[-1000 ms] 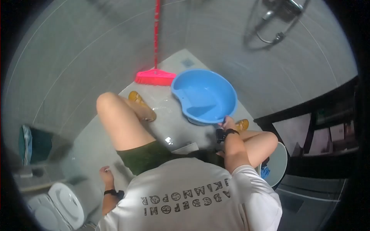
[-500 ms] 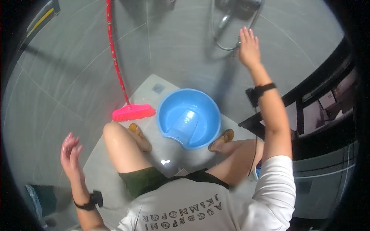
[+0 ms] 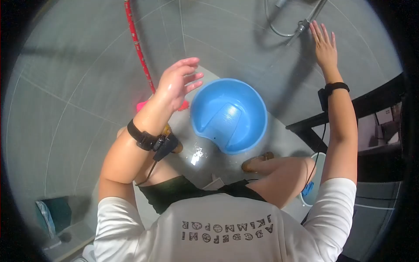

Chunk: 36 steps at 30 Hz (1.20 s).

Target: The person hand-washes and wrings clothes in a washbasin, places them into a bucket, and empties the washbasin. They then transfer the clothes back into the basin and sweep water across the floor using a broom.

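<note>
My right hand [image 3: 326,48] is stretched out at the upper right with its fingers apart. Its fingertips are right beside the metal tap [image 3: 302,27] on the wall; whether they touch it I cannot tell. My left hand [image 3: 176,84] is raised, wet and holding nothing, its fingers apart and slightly curled. Just to its right, on the floor between my feet, stands a round blue basin [image 3: 262,109] with a ridged washboard slope inside. A thin layer of water may lie in the basin; its depth is unclear.
A broom with a red handle [image 3: 139,50] leans on the tiled wall, its pink head partly behind my left arm. A pale bucket [image 3: 320,163] with something blue in it stands by my right knee. The floor [image 3: 192,148] is wet. A dark frame [image 3: 371,102] runs along the right.
My left hand has swung from the far left, up and right, to beside the basin. My right hand has shifted right and its fingers have spread. The camera view has turned slightly.
</note>
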### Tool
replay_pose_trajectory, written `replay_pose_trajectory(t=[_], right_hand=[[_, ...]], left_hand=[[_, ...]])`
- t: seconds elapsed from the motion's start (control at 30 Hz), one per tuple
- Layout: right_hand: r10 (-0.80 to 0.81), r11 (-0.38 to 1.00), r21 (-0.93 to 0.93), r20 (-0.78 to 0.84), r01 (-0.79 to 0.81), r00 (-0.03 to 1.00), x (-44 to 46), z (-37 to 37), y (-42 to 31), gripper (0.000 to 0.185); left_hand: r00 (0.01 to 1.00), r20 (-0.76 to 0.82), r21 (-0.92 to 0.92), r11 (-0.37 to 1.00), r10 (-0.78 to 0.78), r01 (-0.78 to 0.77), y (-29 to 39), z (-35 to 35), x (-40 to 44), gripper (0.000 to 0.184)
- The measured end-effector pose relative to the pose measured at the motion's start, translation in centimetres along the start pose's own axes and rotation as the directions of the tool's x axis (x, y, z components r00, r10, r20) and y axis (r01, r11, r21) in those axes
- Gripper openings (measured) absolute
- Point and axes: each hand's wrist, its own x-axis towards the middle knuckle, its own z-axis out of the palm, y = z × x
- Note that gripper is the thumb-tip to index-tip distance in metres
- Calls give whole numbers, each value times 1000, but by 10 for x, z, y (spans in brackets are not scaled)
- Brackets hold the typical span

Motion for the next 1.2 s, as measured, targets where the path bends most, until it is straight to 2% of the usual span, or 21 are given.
replay_pose_trajectory(t=[0.07, 0.13, 0.17, 0.2, 0.23, 0.27, 0.3, 0.33, 0.37, 0.4, 0.43, 0.5, 0.53, 0.6, 0.77, 0.93, 1.0, 1.03, 1.1, 1.13, 1.2], right_hand=[[42, 998, -43, 35, -40, 999, 4, 14, -9, 62], [298, 944, 108, 126, -311, 946, -2, 33, -22, 64], [347, 877, 294, 158, -379, 925, -5, 24, -39, 68], [409, 773, 552, -55, -314, 911, -7, 59, -59, 64], [528, 495, 793, 51, -356, 848, -9, 62, -84, 48], [557, 141, 858, 344, -494, 756, -10, 38, -108, 36], [581, -73, 894, 398, -441, 710, -8, 71, -146, 29], [193, -758, 493, 795, -427, 576, -9, 48, -166, 17], [-56, -914, 158, 863, -374, 502, -7, 55, -186, 12], [-201, -955, -67, 863, -289, 464, -8, 57, -202, 12], [-343, -939, -286, 827, -192, 445, -12, 58, -213, 14], [-421, -905, -349, 822, -244, 383, -14, 64, -221, 17], [-411, -909, -338, 825, -244, 389, -13, 68, -219, 17], [-471, -882, -450, 824, -142, 315, -12, 74, -220, 22], [-456, -890, -423, 814, -171, 359, -12, 94, -212, 27], [-508, -861, -411, 727, -301, 462, -25, 79, -202, 28], [-602, -797, -440, 621, -413, 502, -30, 67, -189, 24], [-592, -805, -430, 627, -409, 506, -32, 60, -178, 24], [-527, -802, -224, 701, -554, 480, -42, 47, -161, 24], [-521, -806, -223, 706, -549, 479, -51, 44, -154, 24], [-385, -837, -36, 747, -546, 542, -71, 42, -144, 26]], left_hand=[[1000, -22, -29, 999, -22, 22, -8, -10, 15, 30], [998, -51, -80, 997, -24, 20, -20, -27, 33, 31], [999, -35, -86, 996, -41, 38, -26, -32, 39, 31], [997, -64, -105, 994, -47, 40, -32, -35, 45, 31], [994, -95, -122, 992, -54, 42, -38, -39, 50, 32], [990, -112, -138, 988, -90, 74, -45, -42, 55, 32], [989, -107, -141, 987, -97, 81, -50, -43, 60, 32], [981, -139, -120, 986, -133, 117, -52, -44, 64, 32], [973, -167, -105, 984, -161, 145, -53, -45, 70, 32], [994, -71, -87, 993, -85, 79, -53, -44, 74, 31], [996, -57, -105, 992, -76, 70, -54, -43, 78, 31], [997, -82, -100, 995, -5, -3, -53, -37, 90, 30], [989, -138, -77, 996, -54, 43, -56, -33, 95, 28], [991, -113, -76, 995, -78, 70, -57, -20, 99, 28], [992, 14, -48, 990, -129, 129, -89, 27, 126, 32], [968, 120, -209, 948, -220, 241, -160, 93, 183, 32], [906, 68, -404, 819, -417, 407, -191, 119, 208, 30], [907, 81, -403, 819, -413, 409, -201, 132, 219, 30], [905, 173, -448, 787, -388, 423, -216, 157, 238, 28], [890, 192, -472, 756, -414, 453, -213, 168, 246, 24], [880, 194, -419, 775, -433, 473, -226, 181, 271, 22]])
